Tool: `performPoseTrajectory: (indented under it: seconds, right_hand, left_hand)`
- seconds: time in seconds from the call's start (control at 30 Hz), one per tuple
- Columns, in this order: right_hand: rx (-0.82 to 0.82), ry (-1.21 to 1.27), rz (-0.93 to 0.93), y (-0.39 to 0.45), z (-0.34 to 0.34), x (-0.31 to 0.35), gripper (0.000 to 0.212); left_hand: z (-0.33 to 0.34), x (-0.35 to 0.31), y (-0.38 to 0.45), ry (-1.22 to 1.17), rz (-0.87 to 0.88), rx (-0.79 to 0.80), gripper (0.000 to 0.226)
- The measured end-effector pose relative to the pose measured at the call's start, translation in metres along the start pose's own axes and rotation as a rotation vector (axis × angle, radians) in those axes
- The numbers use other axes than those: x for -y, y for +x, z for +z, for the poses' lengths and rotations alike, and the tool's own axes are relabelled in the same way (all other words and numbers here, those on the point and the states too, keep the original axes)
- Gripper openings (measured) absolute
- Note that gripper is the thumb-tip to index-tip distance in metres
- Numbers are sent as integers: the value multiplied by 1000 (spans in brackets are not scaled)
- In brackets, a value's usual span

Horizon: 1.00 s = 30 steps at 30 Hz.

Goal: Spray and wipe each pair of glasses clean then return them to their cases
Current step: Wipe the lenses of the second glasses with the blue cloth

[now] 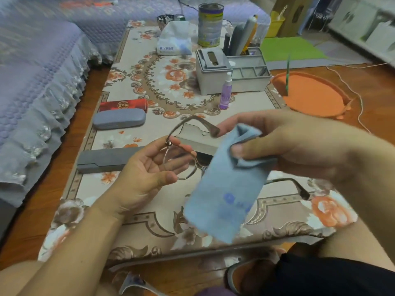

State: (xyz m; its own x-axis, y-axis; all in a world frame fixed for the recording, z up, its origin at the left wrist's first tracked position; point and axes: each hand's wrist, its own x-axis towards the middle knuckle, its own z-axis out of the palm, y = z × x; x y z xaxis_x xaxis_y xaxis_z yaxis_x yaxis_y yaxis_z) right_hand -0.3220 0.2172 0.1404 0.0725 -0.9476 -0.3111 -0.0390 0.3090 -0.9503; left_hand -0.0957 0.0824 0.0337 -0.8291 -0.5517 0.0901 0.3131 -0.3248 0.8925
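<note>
The left hand (147,167) holds the glasses (181,161) by the rim of one lens: its fingers (183,149) curl behind the frame and the thumb closes on the lower edge, which keeps skin off the glass and presents the lens face toward the cloth. The right hand (284,144) pinches a blue cleaning cloth (224,193) between thumb and bunched fingers, the upper part gathered as a pad, the rest hanging loose in front of the second lens, which is hidden. Both temple arms stand unfolded; one arcs up toward the right hand, the other juts out to the right below the cloth.

The glasses are held above the counter (149,212), not resting on it. Judgement: the wiping step is in hand on this pair; spraying appears done, though no wet film can be confirmed through the blur.

An open grey case (198,137) lies on the counter just behind the hands, probably left open to receive this pair. To the left sit three closed cases: a long grey case (102,160), a rounded grey-blue case (119,119) and a red case (124,105), grouped in a row within reach. The purple spray bottle (226,92) stands upright beyond, just beside a grey organiser box (213,80). A tissue pack (175,39) and a tin (210,24) stand further back.
</note>
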Motion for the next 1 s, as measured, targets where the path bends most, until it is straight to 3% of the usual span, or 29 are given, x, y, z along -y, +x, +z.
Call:
performPoseTrajectory:
  seconds: [0.1, 0.3, 0.37, 0.43, 0.47, 0.5, 0.6, 0.63, 0.7, 0.83, 1.0]
  right_hand:
    - [-85, -262, 61, 17, 12, -14, 36]
    - [-224, 66, 166, 26, -3, -26, 38]
    - [-451, -116, 85, 23, -1, -24, 29]
    - [-772, -381, -131, 15, 5, -14, 17]
    - [-791, -495, -208, 9, 5, -7, 12]
    - [-658, -574, -205, 4, 7, 0, 8]
    - [45, -873, 139, 4, 19, 3, 39]
    - [179, -927, 219, 8, 24, -3, 40]
    - [246, -834, 257, 20, 29, -16, 33]
    - [196, -293, 221, 30, 25, -32, 11]
    - [343, 47, 191, 28, 22, -44, 14]
  left_hand:
    - [1, -5, -1, -70, 34, 56, 63]
    - [2, -8, -5, -90, 34, 103, 62]
    - [1, -9, -6, -89, 37, 103, 62]
    - [0, -11, -6, -93, 41, 122, 61]
    - [0, -12, -6, -91, 44, 135, 61]
    - [0, -13, -5, -83, 45, 139, 61]
    - [2, -13, -1, -53, 43, 126, 62]
    - [3, -13, -1, -43, 47, 126, 63]
    - [5, -11, 0, -25, 60, 130, 63]
    - [4, -11, 1, -42, 72, 130, 61]
    - [-2, -15, -3, -86, 37, 169, 62]
